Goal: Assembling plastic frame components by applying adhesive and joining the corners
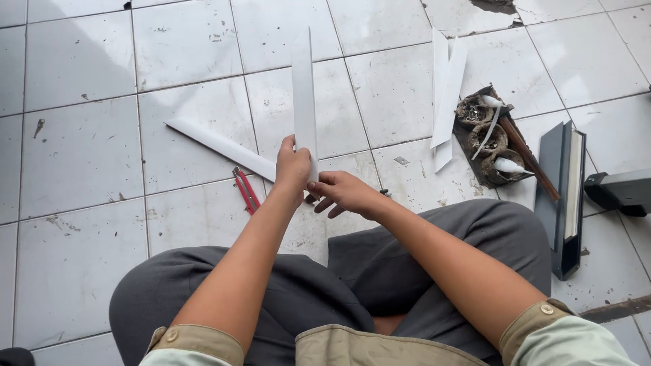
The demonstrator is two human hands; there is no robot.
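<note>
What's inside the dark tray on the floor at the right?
The tray holds three grimy round cups, white cone-shaped pieces and a brown stick. Its bottom is mostly covered.

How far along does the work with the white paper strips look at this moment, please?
Looks done: two white strips lie by the dark tray, another strip on the tiled floor beside the red cutter. In hand: left hand and right hand both hold an upright strip. What is left cannot be told.

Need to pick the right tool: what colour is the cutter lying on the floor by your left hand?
Red, the cutter beside the left hand; head view.
</note>
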